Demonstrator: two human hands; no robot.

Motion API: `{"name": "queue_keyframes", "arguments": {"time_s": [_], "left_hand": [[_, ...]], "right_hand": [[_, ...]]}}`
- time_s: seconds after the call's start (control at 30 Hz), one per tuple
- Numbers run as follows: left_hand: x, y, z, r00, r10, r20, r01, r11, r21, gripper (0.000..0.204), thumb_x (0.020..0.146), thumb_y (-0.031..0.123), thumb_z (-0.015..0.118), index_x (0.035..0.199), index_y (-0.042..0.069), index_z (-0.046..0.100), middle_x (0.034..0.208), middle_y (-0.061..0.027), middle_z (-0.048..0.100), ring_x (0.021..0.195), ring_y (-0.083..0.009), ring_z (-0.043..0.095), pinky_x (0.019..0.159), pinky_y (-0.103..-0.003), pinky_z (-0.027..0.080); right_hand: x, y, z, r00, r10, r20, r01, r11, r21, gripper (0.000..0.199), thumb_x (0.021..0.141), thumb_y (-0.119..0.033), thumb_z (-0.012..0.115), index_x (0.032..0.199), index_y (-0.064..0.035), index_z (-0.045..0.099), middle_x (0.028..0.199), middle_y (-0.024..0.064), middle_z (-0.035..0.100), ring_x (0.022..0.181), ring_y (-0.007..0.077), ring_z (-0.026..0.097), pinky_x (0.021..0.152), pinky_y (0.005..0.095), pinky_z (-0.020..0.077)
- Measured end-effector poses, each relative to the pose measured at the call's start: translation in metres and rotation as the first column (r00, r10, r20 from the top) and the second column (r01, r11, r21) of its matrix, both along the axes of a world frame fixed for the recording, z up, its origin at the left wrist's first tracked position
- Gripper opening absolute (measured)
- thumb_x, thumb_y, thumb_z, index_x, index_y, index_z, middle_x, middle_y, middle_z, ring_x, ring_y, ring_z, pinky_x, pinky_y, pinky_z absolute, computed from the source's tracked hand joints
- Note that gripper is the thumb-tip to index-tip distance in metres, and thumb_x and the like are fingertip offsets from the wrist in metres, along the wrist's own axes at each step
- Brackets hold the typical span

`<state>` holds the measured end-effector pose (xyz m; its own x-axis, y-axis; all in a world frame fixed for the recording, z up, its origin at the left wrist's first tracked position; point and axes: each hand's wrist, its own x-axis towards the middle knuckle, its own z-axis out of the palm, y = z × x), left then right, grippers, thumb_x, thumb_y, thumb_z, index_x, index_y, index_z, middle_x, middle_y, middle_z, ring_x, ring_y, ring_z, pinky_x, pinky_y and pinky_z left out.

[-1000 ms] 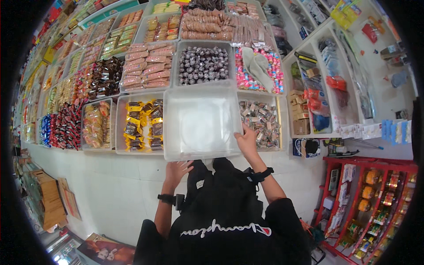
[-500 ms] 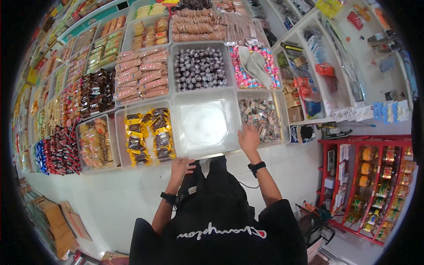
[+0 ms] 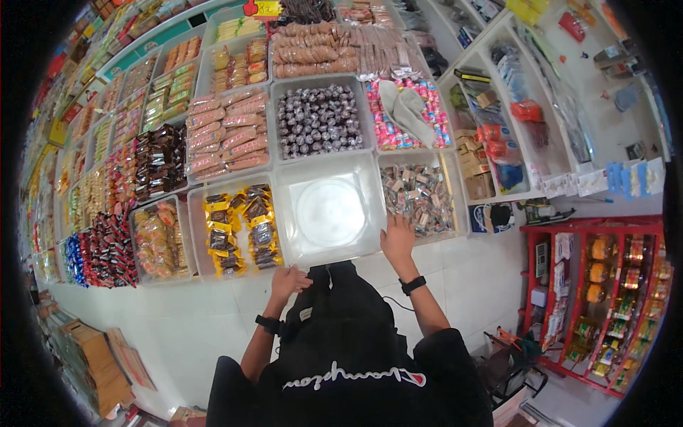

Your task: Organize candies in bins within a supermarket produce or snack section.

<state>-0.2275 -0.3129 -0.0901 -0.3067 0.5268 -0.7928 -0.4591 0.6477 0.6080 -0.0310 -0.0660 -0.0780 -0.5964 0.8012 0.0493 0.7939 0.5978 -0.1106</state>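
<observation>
A translucent plastic bin (image 3: pixel 292 245), its bare bottom showing, stands right in front of me. My left hand (image 3: pixel 289 281) is at its near left corner, fingers stretched out and holding nothing. At its near right corner is my right hand (image 3: pixel 398 239), fingers apart, over the edge shared with a bin of small wrapped candies (image 3: pixel 420 199). Whether the fingertips touch the rim or the candies is hard to tell. Left of the bare bin are yellow-and-brown snack packets (image 3: pixel 260 228); beyond it lie dark foil-wrapped balls (image 3: pixel 320 121).
A grey cloth (image 3: pixel 407 112) lies over pink candies at the back right. Long pink packets (image 3: pixel 228 135) fill a bin at the back left. A white shelf unit (image 3: pixel 526 142) and a red rack (image 3: pixel 590 228) of bottles stand to the right. Wooden boards (image 3: pixel 92 356) lean at the lower left.
My right hand has drawn back a little toward me, its fingers now more spread. The left hand has shifted slightly nearer to me. The whole view has tilted slightly.
</observation>
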Motion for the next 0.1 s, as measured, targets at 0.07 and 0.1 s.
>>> {"name": "queue_keyframes", "arguments": {"time_s": [0.07,0.1], "left_hand": [[0.0004,-0.0027,0.0010,0.988,-0.144,-0.054,0.138,0.985,-0.108,0.044,0.095,0.031,0.040,0.098,-0.009,0.059,0.078,-0.0170,0.069,0.065,-0.0200,0.067,0.053,-0.027,0.052],[0.0012,-0.0040,0.0031,0.965,-0.226,-0.135,0.215,0.972,-0.089,0.045,0.095,0.032,0.043,0.100,-0.009,0.059,0.074,-0.0162,0.069,0.067,-0.0220,0.068,0.053,-0.028,0.053]], "right_hand": [[-0.0021,-0.0032,0.0088,0.999,-0.031,-0.014,0.030,0.995,-0.090,0.054,0.068,-0.018,0.071,0.117,-0.0044,0.053,0.109,0.0124,0.052,0.102,0.0296,0.051,0.083,0.0453,0.0405],[-0.0008,-0.0039,0.0084,0.998,0.031,-0.062,-0.031,0.999,0.009,0.063,0.068,-0.021,0.073,0.124,-0.0057,0.050,0.110,0.0128,0.050,0.104,0.0306,0.050,0.084,0.0454,0.0399]]}}
